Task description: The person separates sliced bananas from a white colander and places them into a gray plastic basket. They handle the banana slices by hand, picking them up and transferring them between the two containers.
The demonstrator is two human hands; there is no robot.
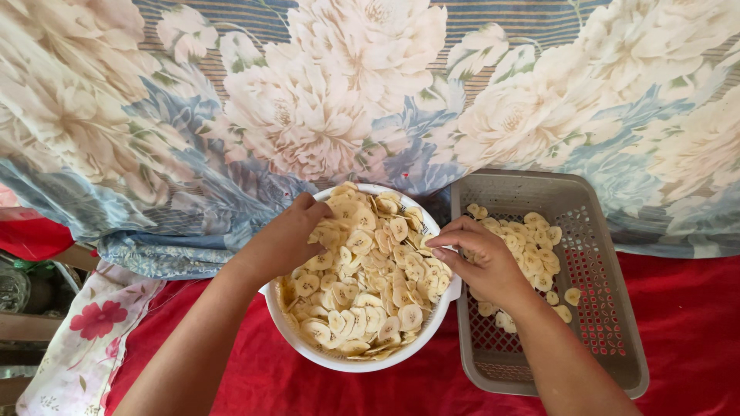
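A white round colander bowl [362, 360] heaped with pale yellow banana chips [370, 277] sits on a red cloth. My left hand [287, 237] rests on the chips at the bowl's far left edge, fingers curled into the pile. My right hand [482, 262] hovers over the bowl's right rim, fingertips pinched together around what looks like a chip. Right of the bowl stands a grey perforated plastic basket [609, 331] with a smaller scatter of chips [532, 250] at its far end, partly hidden by my right hand.
A floral sheet [370, 92] in cream, pink and blue covers the whole far side. The red cloth [694, 323] spreads under the bowl and basket. A white cloth with red flowers [89, 339] hangs at the lower left, beside dim clutter.
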